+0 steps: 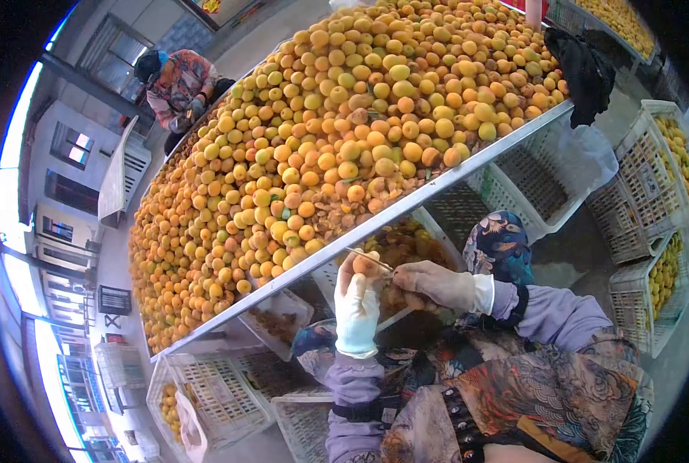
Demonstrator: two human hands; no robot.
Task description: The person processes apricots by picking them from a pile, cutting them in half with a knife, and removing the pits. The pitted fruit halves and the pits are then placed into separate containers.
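My left hand (358,297), in a pale glove, holds an orange fruit (366,265) between thumb and fingers just past the metal edge of the table. To its right, my right hand (435,285), in a stained glove, is closed around a thin tool (373,260) whose shaft reaches across the fruit. Whether the tool cuts into the fruit is too small to tell. Beneath both hands, a crate (437,231) contains orange pieces. A large heap of yellow and orange fruit (321,147) covers the table beyond its edge (429,189).
Another person (179,89) works at the far left side of the heap. White crates (213,393) stand at the lower left, and fruit-filled crates (630,193) at the right. A black bag (584,73) hangs over the table's right corner.
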